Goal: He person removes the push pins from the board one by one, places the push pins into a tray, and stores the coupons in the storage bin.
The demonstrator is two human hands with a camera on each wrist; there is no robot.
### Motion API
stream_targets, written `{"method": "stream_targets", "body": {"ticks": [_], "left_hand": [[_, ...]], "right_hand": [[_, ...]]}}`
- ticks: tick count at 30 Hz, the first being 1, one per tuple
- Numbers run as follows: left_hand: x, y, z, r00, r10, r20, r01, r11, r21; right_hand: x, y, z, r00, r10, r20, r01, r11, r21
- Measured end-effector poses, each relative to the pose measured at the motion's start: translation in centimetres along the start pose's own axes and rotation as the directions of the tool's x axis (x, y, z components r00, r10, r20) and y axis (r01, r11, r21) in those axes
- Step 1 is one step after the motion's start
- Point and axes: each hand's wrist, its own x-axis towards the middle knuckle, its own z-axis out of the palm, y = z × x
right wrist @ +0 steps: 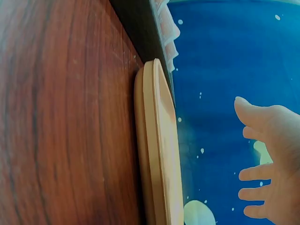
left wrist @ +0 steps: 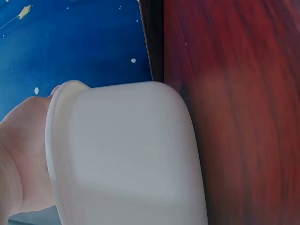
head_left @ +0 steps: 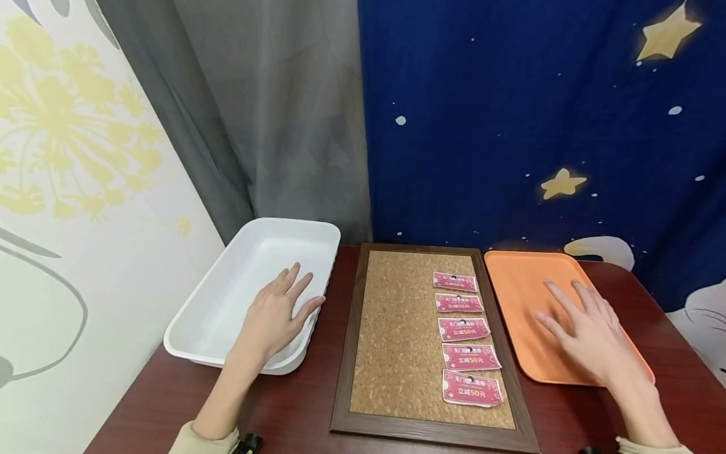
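My left hand is spread over the white bin, its fingers straight and nothing held. In the left wrist view the bin's side wall hides most of that hand. Above the orange tray hovers my right hand, fingers apart and holding nothing. The right wrist view shows the right hand raised clear of the tray's edge. Between the hands lies a framed cork board. Several pink coupons run down its right side in a column, each with a dark pin near its top.
All of this stands on a dark red wooden table. Behind it hang a grey curtain and a blue curtain with stars. A white wall with yellow flower prints borders the left side.
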Motion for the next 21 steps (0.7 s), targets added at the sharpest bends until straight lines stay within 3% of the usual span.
{"method": "stream_targets", "body": {"ticks": [6,21], "left_hand": [[0.2,0.7,0.4,0.997,0.050,-0.062,-0.052,0.998,-0.025],[0.7,3.4,1.0,0.987,0.123,-0.102,-0.134,0.986,-0.104]], "right_hand": [[0.0,-1.0,0.2,1.000,-0.023,-0.005,0.023,1.000,0.013],[0.1,-3.1,0.4,0.999,-0.042,-0.008,0.043,0.996,0.075]]}}
